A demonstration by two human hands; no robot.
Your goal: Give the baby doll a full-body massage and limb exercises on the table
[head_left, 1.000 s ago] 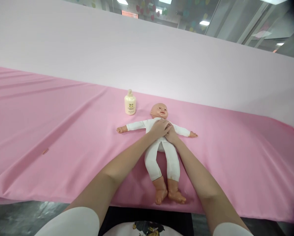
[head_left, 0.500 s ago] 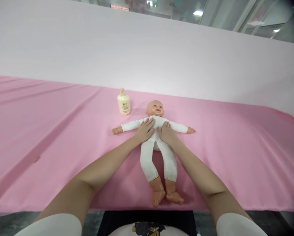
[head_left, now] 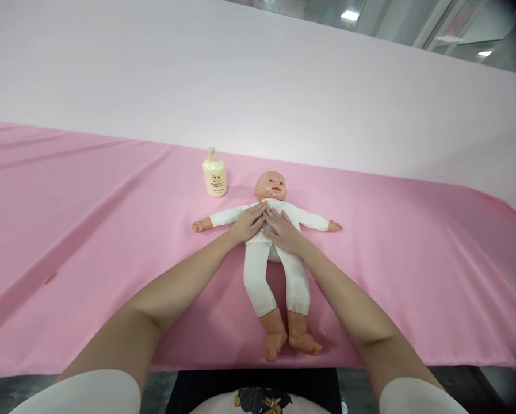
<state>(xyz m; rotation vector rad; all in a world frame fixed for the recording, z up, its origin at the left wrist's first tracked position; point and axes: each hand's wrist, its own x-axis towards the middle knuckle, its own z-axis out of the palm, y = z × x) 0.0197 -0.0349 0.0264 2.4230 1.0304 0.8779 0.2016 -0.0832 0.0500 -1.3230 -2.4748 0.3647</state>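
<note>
Nearest, at the bottom edge: two white short sleeves and bare arms reaching away over the counter with its pink cloth.

A little farther: bare doll feet near the counter's near edge, toes pointing near. White legs leading up from them.

Farther still: baby doll lying flat on its back in the middle of the counter, head far, arms spread wide to left and right. Dressed in a white suit.

On the doll's chest: left hand lying flat, fingers stretched out, gripping nothing. Just beside it, right hand, also flat and loose, palm down on the chest. Fingertips of both nearly meeting under the doll's chin.

Beyond the hands: doll's bald head, face up.

To the left of the head, a bit apart: small cream bottle standing upright with a pump top.

Farthest: a plain pale pink wall behind the counter, glass and ceiling lights above it.
</note>
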